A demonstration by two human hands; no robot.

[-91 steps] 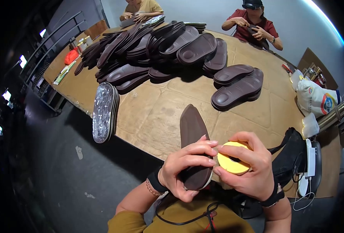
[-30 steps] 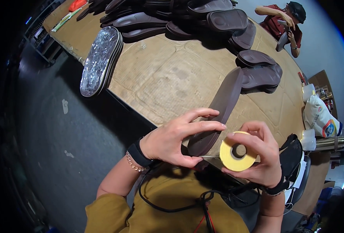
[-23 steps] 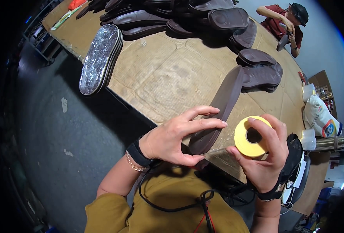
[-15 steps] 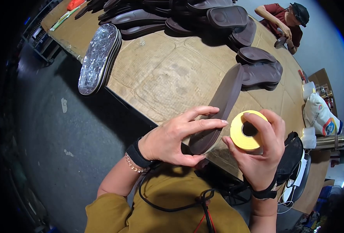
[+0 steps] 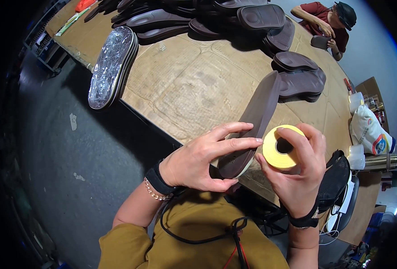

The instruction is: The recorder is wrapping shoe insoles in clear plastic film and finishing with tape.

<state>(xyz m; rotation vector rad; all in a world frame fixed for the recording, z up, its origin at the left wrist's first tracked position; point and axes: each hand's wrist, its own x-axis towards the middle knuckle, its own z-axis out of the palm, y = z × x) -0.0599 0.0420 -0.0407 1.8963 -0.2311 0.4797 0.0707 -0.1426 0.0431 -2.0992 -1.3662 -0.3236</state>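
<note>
My left hand (image 5: 205, 154) grips the near end of a dark brown shoe sole (image 5: 254, 116), its thumb below and its fingers on the upper face. The sole stands tilted on edge, its far end pointing away over the table. Beside its right edge, my right hand (image 5: 303, 172) is closed around a roll of yellow tape (image 5: 276, 154), index finger across the top and thumb underneath. The roll sits close to the left fingertips. A small stack of brown soles (image 5: 301, 85) lies just beyond the held one.
A cardboard-covered table (image 5: 185, 89) spreads ahead. Many brown soles (image 5: 158, 20) are heaped at its far side. A plastic-wrapped sole stack (image 5: 111, 67) overhangs the left edge. At the far right a co-worker (image 5: 330, 29) handles a sole. A white bag (image 5: 369, 130) and metal flask (image 5: 382, 161) stand right.
The tape roll in my right hand has shifted slightly left and up, closer to the sole. My left hand stays put. The co-worker's sole has turned to show its broad face.
</note>
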